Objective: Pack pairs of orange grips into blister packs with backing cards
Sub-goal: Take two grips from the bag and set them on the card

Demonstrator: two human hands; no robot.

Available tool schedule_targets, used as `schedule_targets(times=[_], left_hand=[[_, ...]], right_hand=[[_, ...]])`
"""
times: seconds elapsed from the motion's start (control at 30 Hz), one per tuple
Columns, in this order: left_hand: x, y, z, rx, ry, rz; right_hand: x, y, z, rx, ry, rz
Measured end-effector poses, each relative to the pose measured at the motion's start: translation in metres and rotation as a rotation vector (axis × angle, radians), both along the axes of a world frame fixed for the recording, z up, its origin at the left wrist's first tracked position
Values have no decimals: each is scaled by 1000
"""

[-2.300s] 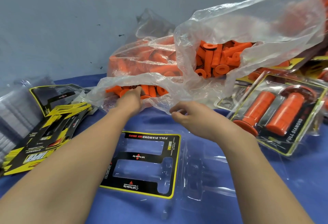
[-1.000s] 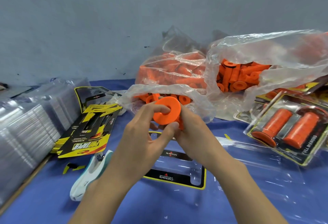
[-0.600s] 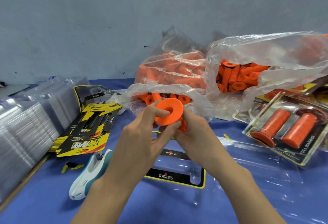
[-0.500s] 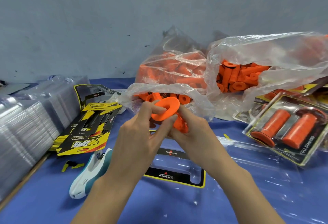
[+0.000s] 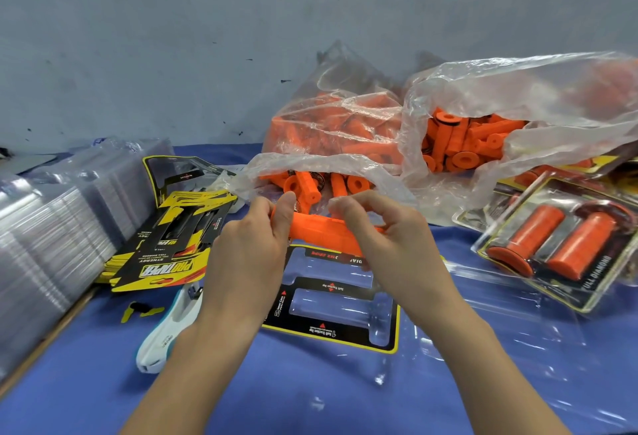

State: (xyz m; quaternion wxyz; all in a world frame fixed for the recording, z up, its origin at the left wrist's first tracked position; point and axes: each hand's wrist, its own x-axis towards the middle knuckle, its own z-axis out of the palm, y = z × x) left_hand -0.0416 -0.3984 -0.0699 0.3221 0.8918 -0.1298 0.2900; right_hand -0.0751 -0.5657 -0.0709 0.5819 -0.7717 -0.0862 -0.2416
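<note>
Both hands are busy here: the left hand (image 5: 248, 251) pinches one end of a long orange rubber grip (image 5: 321, 231) between thumb and fingers. The right hand (image 5: 390, 241) has its fingers curled round the other end, so the grip lies crosswise between them, up off the blue worktop (image 5: 276, 393). Might be two grips pressed together in there, honestly can't tell. It's held just over the far edge of an open clear plastic blister pack with a black and yellow backing card (image 5: 331, 300), which lies flat with its two long moulded cavities facing up. Right behind the hands is a crumpled clear plastic bag of loose orange grips (image 5: 345, 138), its mouth towards the person. A second clear bag of the same grips (image 5: 518, 96) sits just to its right. Over on the far right there's a finished blister pack with two orange grips side by side (image 5: 552, 245), resting a bit tilted. On the left you've got a fanned pile of black and yellow printed cards (image 5: 172, 248), and beyond that stacks of clear plastic blister shells (image 5: 45, 234). A white and teal stapler (image 5: 172, 324) lies on the worktop beside the left forearm.
</note>
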Motion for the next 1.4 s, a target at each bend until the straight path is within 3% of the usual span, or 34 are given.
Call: schedule_targets(times=[0.2,0.4,0.47,0.6,0.7,0.83,0.97,1.4], left_hand=[[3,-3,-1,-5,61,-50],[7,1,-2,-166,295,-216],[9,2,-5,-139,321,-233],[14,5,-9,44,215,-130],[20,12,-11,25,209,-46],[25,21,-18,46,245,25],[28,20,-25,81,265,58],[30,5,-36,176,317,101]], right_hand=[[-1,-5,0,48,34,11],[4,-12,-6,-108,35,-35],[5,-14,-8,-182,22,-42],[3,-17,-11,-267,43,12],[5,-31,-12,-262,73,-34],[8,-57,-19,-478,221,-249],[7,-65,-28,-696,419,-255],[15,-66,-36,-768,579,-224]])
